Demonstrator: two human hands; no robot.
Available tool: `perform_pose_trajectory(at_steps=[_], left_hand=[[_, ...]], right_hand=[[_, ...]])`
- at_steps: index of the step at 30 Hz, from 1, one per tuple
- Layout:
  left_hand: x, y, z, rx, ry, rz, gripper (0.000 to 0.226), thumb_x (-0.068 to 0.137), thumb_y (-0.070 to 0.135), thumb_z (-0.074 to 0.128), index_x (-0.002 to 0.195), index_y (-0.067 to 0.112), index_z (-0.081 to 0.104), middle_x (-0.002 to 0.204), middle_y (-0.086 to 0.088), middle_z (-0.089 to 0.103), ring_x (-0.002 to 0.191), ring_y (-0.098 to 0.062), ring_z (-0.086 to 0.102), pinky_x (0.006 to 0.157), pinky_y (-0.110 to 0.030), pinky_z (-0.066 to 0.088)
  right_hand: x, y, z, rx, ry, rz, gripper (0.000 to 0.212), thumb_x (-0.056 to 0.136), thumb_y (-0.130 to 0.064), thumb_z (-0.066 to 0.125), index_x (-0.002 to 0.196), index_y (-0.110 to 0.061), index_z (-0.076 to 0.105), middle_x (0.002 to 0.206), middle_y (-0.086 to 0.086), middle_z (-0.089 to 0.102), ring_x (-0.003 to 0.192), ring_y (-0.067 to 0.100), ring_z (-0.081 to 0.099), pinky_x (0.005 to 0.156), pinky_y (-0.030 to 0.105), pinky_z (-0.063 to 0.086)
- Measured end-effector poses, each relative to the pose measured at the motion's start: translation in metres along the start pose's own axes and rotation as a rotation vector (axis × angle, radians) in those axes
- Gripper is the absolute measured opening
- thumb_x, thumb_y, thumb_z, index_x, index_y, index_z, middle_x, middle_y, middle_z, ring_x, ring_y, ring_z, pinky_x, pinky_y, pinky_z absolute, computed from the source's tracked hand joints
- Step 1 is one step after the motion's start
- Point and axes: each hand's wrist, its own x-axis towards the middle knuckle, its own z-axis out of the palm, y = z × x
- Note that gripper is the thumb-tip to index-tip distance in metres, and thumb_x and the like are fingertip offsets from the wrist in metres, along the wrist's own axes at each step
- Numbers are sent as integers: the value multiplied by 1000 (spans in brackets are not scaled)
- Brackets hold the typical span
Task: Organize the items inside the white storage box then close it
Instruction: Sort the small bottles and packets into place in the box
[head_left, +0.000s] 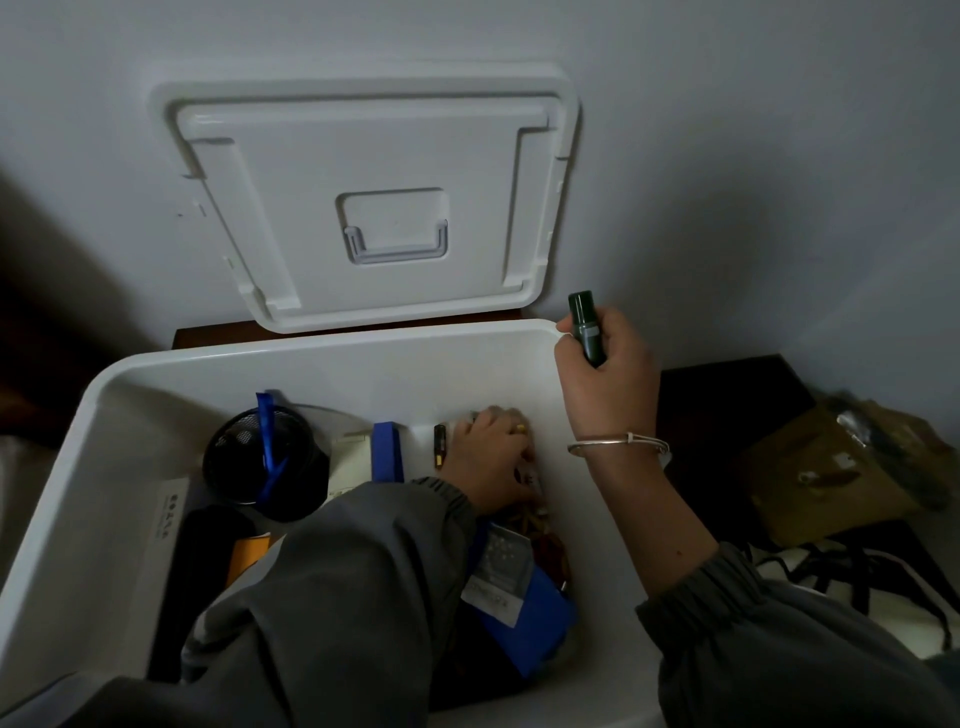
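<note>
Above right rim of white storage box (415, 374): gripping green tube (584, 325), right hand (608, 379) wrapped round it. Reaching to box floor with left hand (488, 452), grip indiscernible. Best lowering tube upright into mesh cup (244, 457).

Fingertips of the left hand (488, 452) are blurred, and its sleeve (337, 582) hides part of the box (67, 467).

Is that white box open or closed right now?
Open. The lid stands off the box, leaning against the wall, and the left hand reaches inside.
</note>
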Motion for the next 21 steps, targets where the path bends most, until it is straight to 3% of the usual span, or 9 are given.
perform_pose_trajectory(at_steps=[3,7,10,13,15,21], left_hand=[[4,2,-3,75,-89,-5,67,66,61,69,118,22,56,133,-2,42,124,-24,32,103,-42,24],[6,6,-2,145,-61,4,77,60,66,69,120,20,55,133,-3,42,124,-25,32,105,-42,24],[4,6,-1,126,5,-16,66,66,61,68,117,22,57,130,-2,46,122,-24,35,100,-40,26],[1,3,-2,100,205,-58,40,82,45,58,115,23,58,127,1,53,118,-20,41,96,-34,27],[-1,0,-1,58,250,-43,32,85,39,54,113,24,57,126,4,54,116,-18,43,94,-31,27],[3,1,2,75,-15,-33,69,66,63,66,122,25,52,133,1,44,124,-22,34,100,-41,25]], right_hand=[[0,-1,0,13,-3,1,10,82,-10,56,88,-15,62,63,-8,50,55,5,45,55,18,37],[0,-1,0,10,-4,2,11,82,-9,56,88,-16,62,63,-7,49,55,5,45,56,21,39],[0,-1,0,3,7,-2,11,81,-10,56,86,-18,62,61,-8,49,53,3,45,53,15,37],[-1,-2,0,-3,13,0,11,81,-9,56,87,-17,63,60,-7,49,53,5,45,53,18,37],[-1,-2,0,-2,10,5,11,81,-9,56,87,-17,62,60,-7,49,53,5,44,54,21,39],[-1,-2,0,-7,7,-1,11,82,-10,56,86,-18,62,61,-7,49,52,5,44,51,14,36]])
